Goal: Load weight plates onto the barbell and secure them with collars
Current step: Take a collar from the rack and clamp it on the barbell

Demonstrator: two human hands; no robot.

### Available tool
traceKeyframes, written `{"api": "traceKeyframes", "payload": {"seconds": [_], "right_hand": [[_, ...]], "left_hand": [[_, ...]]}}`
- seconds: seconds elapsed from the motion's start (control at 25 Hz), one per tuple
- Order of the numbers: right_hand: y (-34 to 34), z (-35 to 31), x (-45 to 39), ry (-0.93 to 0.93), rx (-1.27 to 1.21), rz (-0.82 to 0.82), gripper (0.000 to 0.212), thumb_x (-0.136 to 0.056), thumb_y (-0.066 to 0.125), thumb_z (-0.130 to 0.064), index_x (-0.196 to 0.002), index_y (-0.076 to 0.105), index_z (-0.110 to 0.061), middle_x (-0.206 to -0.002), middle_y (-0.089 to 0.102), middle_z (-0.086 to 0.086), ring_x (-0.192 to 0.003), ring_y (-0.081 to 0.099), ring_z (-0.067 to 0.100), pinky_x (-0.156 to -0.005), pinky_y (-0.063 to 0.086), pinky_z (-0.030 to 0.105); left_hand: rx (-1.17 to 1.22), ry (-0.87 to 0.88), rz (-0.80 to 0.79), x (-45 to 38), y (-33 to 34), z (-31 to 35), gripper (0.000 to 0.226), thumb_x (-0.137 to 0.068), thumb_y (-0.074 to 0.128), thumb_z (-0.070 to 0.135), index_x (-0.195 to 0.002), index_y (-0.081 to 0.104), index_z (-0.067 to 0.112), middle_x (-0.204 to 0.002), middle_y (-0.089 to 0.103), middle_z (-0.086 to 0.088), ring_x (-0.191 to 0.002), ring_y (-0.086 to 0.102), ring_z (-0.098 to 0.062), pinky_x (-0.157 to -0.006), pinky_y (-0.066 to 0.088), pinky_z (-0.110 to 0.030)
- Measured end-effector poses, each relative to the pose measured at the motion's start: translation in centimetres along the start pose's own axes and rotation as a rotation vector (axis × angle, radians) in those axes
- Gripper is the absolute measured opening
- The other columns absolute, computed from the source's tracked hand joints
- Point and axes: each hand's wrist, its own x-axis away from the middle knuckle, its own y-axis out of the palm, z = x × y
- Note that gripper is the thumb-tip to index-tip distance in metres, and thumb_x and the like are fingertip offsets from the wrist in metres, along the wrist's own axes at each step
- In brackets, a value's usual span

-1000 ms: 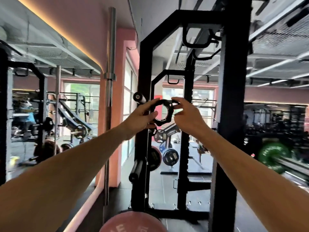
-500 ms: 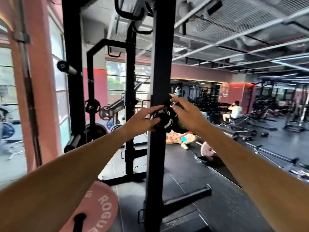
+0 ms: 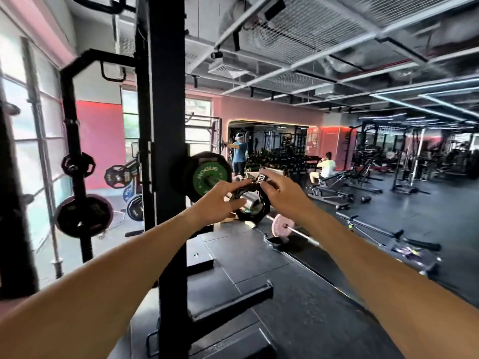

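Gym with black rubber floor [image 3: 298,294] and rack [image 3: 166,125]; left hand [image 3: 220,200] and right hand [image 3: 282,193] both grip collar [image 3: 252,203], fingers curled, beside green plate [image 3: 208,177].

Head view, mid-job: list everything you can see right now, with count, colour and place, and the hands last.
Black ring-shaped barbell collar: one, black, centre, held between both hands, just right of the green plate.
Green round Rogue weight plate: one, green face with black rim, on the barbell sleeve beside the upright.
Black steel rack upright: one, black, centre-left foreground.
Dark stored plates: several, black, on pegs at left.
Pink plate on a floor barbell: one, pink, on the floor to the right of the hands.
Black benches: a few, right background.
Left hand: one, gripping the collar's left side.
Right hand: one, gripping the collar's top right.
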Motion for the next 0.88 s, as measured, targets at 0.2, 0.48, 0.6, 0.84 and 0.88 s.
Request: {"api": "traceKeyframes", "payload": {"seconds": [0.2, 0.48, 0.6, 0.84, 0.88], "right_hand": [[-1.0, 6.3, -2.4, 0.026, -0.064, -0.061, 0.043, -0.103, 0.05, -0.025, -0.146, 0.051, -0.025, -0.149, 0.052, 0.002, -0.137, 0.047, 0.021, -0.115, 0.035, 0.035], [1.6, 9.0, -3.8, 0.025, -0.247, -0.079, 0.039, -0.104, 0.047, -0.026, -0.143, 0.051, -0.03, -0.15, 0.051, 0.0, -0.135, 0.047, 0.018, -0.105, 0.036, 0.027], [2.3, 9.2, -4.8, 0.005, -0.269, -0.087, 0.038, -0.104, 0.047, -0.027, -0.142, 0.051, -0.032, -0.147, 0.052, 0.0, -0.133, 0.048, 0.017, -0.098, 0.037, 0.026], [3.6, 9.7, -8.6, 0.006, -0.306, -0.138, 0.037, -0.102, 0.05, -0.023, -0.138, 0.056, -0.034, -0.137, 0.058, 0.004, -0.12, 0.053, 0.012, -0.106, 0.045, 0.038], [4.1, 9.8, -9.5, 0.002, -0.314, -0.147, 0.037, -0.102, 0.051, -0.023, -0.137, 0.056, -0.034, -0.136, 0.059, 0.004, -0.119, 0.053, 0.012, -0.105, 0.046, 0.037]], "left_hand": [[0.028, -0.098, 0.07, -3.2, 5.2, -1.3, 0.044, -0.095, 0.064, -0.001, -0.135, 0.06, 0.017, -0.109, 0.061, 0.007, -0.094, 0.066, -0.008, -0.089, 0.054, -0.027], [-0.088, -0.178, 0.166, -4.3, 5.7, -4.1, 0.039, -0.094, 0.069, 0.006, -0.131, 0.065, 0.016, -0.116, 0.061, 0.002, -0.097, 0.065, -0.021, -0.093, 0.056, -0.049], [-0.033, -0.246, 0.174, -4.7, 5.0, -5.0, 0.037, -0.097, 0.066, 0.011, -0.131, 0.065, 0.024, -0.124, 0.059, -0.006, -0.083, 0.066, -0.009, -0.074, 0.061, -0.032], [0.025, -0.333, 0.16, -6.2, 3.6, -7.2, 0.032, -0.105, 0.053, 0.02, -0.132, 0.063, 0.034, -0.116, 0.063, 0.007, -0.095, 0.072, -0.011, -0.078, 0.062, -0.033], [0.01, -0.338, 0.167, -6.8, 3.3, -7.9, 0.032, -0.105, 0.053, 0.02, -0.132, 0.062, 0.034, -0.116, 0.062, 0.005, -0.097, 0.071, -0.015, -0.075, 0.062, -0.031]]}}
